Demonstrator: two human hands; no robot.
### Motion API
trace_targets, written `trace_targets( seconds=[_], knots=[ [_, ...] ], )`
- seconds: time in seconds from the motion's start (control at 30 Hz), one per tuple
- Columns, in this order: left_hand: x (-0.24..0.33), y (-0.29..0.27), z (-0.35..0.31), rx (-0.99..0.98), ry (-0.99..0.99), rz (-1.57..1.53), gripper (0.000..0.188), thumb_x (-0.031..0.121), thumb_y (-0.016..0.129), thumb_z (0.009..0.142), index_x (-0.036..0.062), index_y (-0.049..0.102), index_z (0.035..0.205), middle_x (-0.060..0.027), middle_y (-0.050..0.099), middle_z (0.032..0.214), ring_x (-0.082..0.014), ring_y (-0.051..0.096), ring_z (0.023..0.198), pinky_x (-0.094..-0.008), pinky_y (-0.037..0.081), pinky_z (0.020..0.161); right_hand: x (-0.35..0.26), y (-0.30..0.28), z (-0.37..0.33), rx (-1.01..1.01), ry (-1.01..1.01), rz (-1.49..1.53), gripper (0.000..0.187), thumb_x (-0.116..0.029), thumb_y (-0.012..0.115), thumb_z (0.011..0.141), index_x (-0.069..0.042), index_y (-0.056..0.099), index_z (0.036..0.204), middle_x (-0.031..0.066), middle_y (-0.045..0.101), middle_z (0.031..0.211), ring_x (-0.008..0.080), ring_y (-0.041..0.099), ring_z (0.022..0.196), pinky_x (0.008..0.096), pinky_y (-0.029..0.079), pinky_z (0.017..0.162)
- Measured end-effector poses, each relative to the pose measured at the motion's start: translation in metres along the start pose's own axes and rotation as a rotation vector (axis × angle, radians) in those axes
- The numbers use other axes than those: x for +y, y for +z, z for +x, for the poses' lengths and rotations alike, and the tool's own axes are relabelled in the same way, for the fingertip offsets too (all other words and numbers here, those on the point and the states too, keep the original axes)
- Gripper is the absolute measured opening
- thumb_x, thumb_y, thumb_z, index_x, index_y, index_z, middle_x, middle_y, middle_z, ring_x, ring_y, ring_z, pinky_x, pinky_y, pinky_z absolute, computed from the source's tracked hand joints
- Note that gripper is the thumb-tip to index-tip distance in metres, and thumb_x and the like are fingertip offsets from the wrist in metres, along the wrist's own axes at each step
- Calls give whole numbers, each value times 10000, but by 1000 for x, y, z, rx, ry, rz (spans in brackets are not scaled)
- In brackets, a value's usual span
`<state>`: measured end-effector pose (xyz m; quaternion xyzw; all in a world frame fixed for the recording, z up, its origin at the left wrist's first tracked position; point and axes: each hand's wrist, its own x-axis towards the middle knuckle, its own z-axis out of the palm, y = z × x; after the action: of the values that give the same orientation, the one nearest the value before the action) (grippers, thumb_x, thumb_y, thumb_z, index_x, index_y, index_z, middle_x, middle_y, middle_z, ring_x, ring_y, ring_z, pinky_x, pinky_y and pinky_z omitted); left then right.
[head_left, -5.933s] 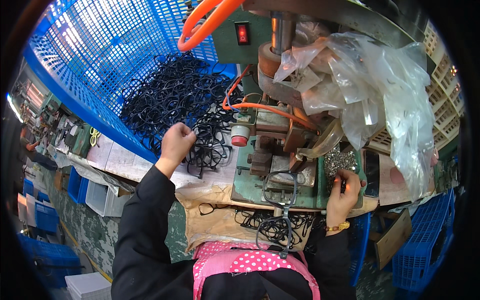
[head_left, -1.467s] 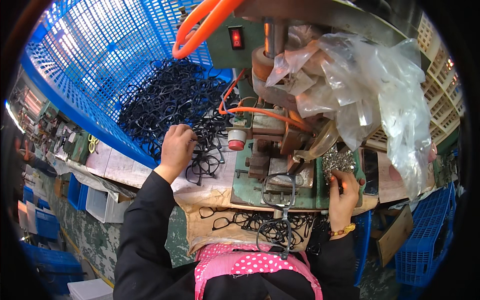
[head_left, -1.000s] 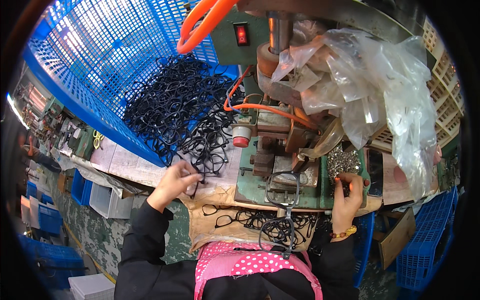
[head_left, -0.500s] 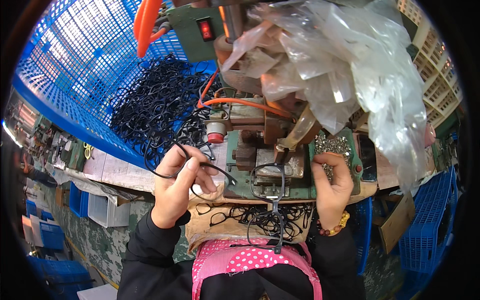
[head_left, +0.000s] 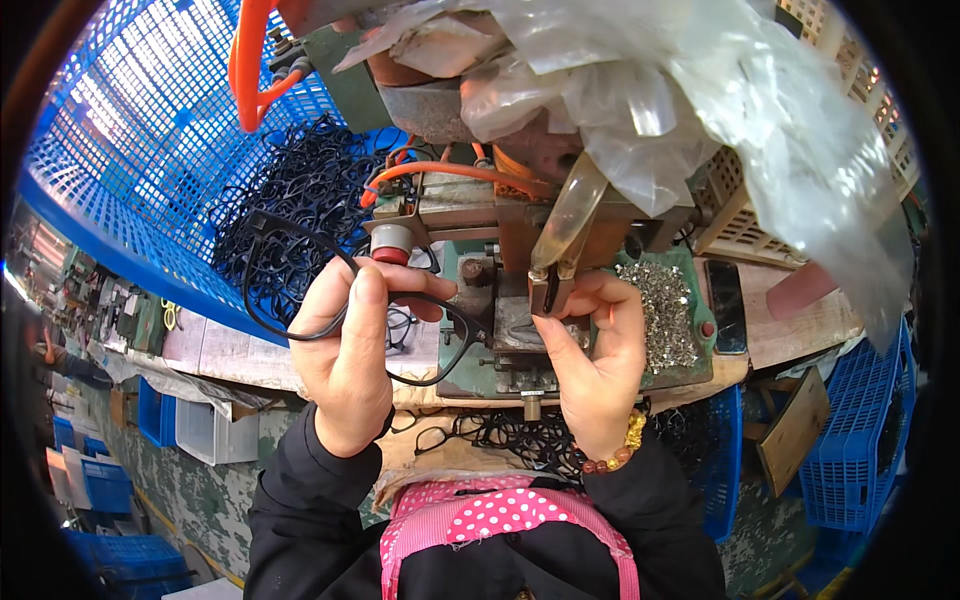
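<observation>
My left hand grips a black eyeglass frame upright, left of the press. One rim lies out left of my fingers, the other to their right. At the green bench press, my right hand has thumb and forefinger bent together just under the metal tip below the clear tube. Whatever lies between those fingertips is too small or hidden to make out. Tiny metal parts are heaped beside my right hand. More black frames lie on brown paper above my lap.
A blue basket full of black frames stands at the left. Clear plastic bags hang over the press, near orange hoses. A phone lies right of the metal parts; blue crates stand lower right.
My right hand has moved left from the metal parts to the press tip. The eyeglass frame hanging at the press front is gone from there. My left hand's frame has shifted toward the press.
</observation>
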<state>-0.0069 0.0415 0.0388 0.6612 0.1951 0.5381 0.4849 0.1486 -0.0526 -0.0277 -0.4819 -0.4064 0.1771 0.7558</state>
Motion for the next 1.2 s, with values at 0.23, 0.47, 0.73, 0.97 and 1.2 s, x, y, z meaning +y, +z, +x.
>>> trace_targets(
  seconds=[0.23,0.47,0.73,0.97,1.2],
  knots=[
    [3,-1,2,-45,-24,-11,297,172,432,1104,-38,625,1023,-153,736,968,-129,654,739,-262,507,754,0,5,-4,21,54,6,379,54,689,913,7,509,1243,51,628,1072,114,591,971,268,471,907],
    [13,0,-8,-119,-194,-100,277,141,404,1099,-56,581,1018,-186,724,945,-174,680,624,-261,528,627,-3,7,-4,55,60,12,431,56,672,919,40,492,1311,86,627,1117,144,615,1034,282,479,943],
    [-10,26,-44,-644,-1244,-671,301,267,451,1094,2,585,1043,-199,720,795,-197,624,460,-282,502,459,-14,-28,-6,33,-28,-127,373,49,594,961,39,497,1321,132,668,1154,198,643,1082,324,483,985],
    [-13,20,-44,-601,-1320,-744,284,252,478,1087,-3,582,1017,-192,706,760,-200,606,459,-302,508,486,35,-137,-2,410,5,-470,282,29,578,954,20,588,1235,101,653,1146,191,608,1071,332,462,994],
    [-13,21,-46,-585,-1289,-724,295,273,491,1088,2,583,1018,-184,706,765,-197,604,465,-290,496,485,40,-126,-16,-43,-177,-1279,264,-118,729,838,-57,661,1086,104,650,1148,357,504,1269,566,284,1144]
  ],
)
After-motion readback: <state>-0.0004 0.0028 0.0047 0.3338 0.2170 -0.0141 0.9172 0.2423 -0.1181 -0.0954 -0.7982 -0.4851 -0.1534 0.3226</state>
